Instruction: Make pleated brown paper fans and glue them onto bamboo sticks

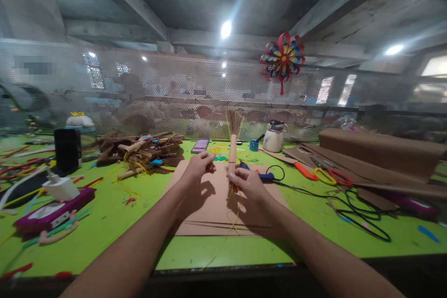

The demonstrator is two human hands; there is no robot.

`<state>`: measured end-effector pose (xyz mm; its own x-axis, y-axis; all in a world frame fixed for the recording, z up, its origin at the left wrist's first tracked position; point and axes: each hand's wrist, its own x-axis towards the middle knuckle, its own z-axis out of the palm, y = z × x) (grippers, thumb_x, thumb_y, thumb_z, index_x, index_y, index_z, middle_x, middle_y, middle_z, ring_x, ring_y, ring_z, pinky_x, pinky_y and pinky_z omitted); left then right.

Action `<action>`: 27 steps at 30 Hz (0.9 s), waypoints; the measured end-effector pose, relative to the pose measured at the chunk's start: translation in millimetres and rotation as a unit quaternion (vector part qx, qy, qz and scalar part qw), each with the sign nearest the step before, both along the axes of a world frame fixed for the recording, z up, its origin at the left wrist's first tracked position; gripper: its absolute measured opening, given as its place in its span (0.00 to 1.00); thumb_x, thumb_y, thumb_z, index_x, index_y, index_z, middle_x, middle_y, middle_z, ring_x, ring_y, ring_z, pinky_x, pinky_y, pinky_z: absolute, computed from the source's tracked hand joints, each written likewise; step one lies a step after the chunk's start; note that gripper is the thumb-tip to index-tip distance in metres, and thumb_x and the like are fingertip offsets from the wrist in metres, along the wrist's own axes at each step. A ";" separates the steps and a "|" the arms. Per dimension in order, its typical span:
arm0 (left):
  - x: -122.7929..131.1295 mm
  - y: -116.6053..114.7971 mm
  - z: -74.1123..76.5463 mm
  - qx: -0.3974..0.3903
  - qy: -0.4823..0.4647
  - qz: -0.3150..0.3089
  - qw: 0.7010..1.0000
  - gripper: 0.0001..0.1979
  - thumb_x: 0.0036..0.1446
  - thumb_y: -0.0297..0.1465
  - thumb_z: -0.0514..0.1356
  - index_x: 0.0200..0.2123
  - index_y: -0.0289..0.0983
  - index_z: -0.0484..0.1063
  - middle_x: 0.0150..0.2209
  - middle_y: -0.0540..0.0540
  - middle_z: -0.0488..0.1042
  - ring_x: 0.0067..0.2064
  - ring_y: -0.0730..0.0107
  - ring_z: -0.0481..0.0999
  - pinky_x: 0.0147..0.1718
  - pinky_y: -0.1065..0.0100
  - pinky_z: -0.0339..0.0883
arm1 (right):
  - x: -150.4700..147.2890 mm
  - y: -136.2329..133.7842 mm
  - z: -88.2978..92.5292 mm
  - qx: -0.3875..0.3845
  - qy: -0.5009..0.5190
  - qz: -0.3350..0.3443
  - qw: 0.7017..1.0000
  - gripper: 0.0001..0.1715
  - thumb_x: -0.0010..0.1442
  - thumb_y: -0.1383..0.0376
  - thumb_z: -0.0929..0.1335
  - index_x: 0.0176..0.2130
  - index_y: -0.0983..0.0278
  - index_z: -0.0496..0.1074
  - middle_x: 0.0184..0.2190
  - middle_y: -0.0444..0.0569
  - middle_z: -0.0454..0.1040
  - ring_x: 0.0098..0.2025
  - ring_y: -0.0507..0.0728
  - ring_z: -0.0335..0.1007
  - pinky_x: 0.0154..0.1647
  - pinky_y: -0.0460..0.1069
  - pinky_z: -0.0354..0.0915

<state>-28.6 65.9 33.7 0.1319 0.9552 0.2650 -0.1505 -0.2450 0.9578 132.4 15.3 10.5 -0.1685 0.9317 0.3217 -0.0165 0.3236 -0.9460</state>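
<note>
My right hand is closed around the lower end of a small broom-like bundle, which stands upright with a tan, paper-like stem and brown bristles fanned out on top. Thin yellow strands trail from beneath that hand toward the table's front edge. To the left, apart from the stem, my left hand has its fingers curled in and pinched; anything between them is too small to make out. Both hands are over brown paper sheets. A blue glue gun lies just behind my right hand.
A pile of brown bundles is at back left, beside a phone. On the left sits a purple power strip. Scissors, a black cable and folded brown paper occupy the right. A white jug stands behind.
</note>
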 end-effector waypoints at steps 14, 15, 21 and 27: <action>8.7 -7.9 6.2 0.127 0.090 0.021 0.988 0.21 0.50 0.42 0.57 0.14 0.37 0.58 0.11 0.53 0.61 0.18 0.74 0.66 0.19 0.73 0.57 | 1.1 8.4 -6.4 0.004 0.025 0.014 1.000 0.19 0.46 0.53 0.69 0.24 0.67 0.66 0.17 0.43 0.66 0.18 0.48 0.57 0.21 0.45 0.54; 8.9 -7.5 5.8 0.123 0.076 0.013 0.989 0.19 0.49 0.42 0.58 0.15 0.36 0.60 0.12 0.52 0.63 0.20 0.73 0.68 0.21 0.73 0.59 | 1.2 8.7 -6.7 0.006 0.022 0.013 1.000 0.19 0.46 0.53 0.69 0.24 0.67 0.66 0.17 0.43 0.66 0.18 0.48 0.57 0.21 0.45 0.54; 9.2 -10.9 7.1 0.093 0.035 0.011 0.995 0.13 0.40 0.36 0.66 0.23 0.33 0.68 0.22 0.49 0.73 0.28 0.71 0.73 0.34 0.69 0.66 | 2.5 8.5 -4.6 0.018 0.000 0.011 1.000 0.20 0.46 0.52 0.69 0.24 0.67 0.66 0.19 0.44 0.66 0.19 0.48 0.58 0.22 0.45 0.56; 2.0 -7.9 8.8 0.055 0.055 0.052 0.996 0.23 0.48 0.46 0.58 0.13 0.34 0.63 0.15 0.45 0.70 0.22 0.69 0.71 0.25 0.69 0.63 | 1.5 2.7 2.5 0.024 -0.015 0.006 1.000 0.19 0.47 0.52 0.68 0.23 0.66 0.65 0.18 0.42 0.64 0.20 0.48 0.57 0.22 0.44 0.56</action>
